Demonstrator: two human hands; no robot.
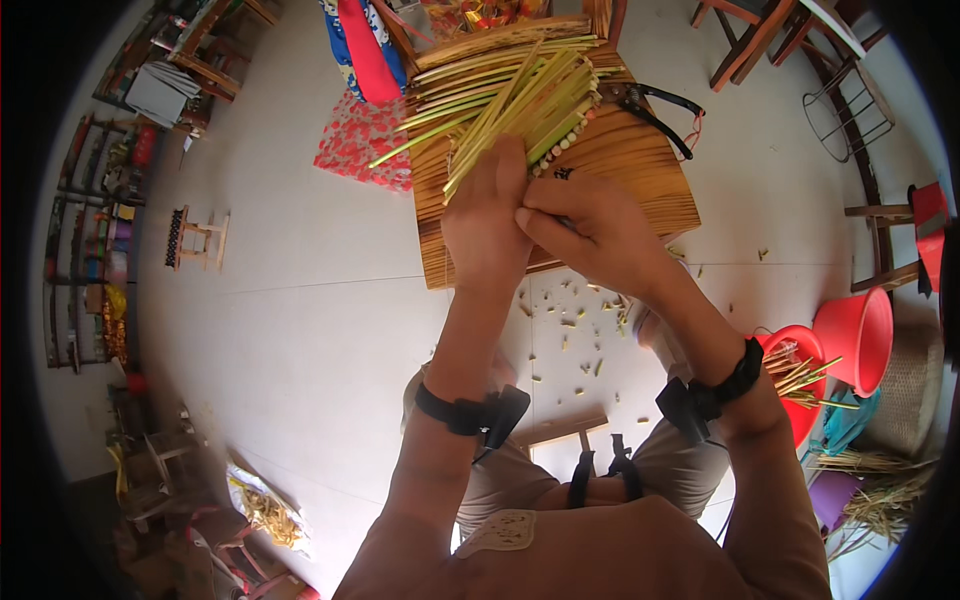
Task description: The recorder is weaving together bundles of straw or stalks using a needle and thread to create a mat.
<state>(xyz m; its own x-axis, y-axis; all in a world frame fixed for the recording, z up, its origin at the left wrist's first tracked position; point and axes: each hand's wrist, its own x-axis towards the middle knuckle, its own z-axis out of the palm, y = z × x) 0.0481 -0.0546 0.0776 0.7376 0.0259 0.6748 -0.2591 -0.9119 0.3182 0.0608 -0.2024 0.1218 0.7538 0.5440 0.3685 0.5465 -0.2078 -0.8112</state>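
My left hand (486,206) grips the lower end of a flat row of green-yellow plant stalks (559,105), laid side by side with their cut ends lined up along the right edge. Close against its wrist side, my right hand (600,229) has thumb and forefinger pinched together; whatever may be between them is too small to make out. Under both hands is a wooden bench or chair seat (637,187) with dark grain. More loose stalks (442,112) lie across its far end. Black-handled pruning shears (660,112) rest at its far right, handles past the edge.
Short stalk offcuts (568,324) litter the floor below the seat. Red plastic buckets (855,337) stand at the right, one holding cut stalks (806,379). A red-patterned sheet (364,146) hangs at the seat's left. A small wooden stool (199,238) and shelving (90,240) are further left.
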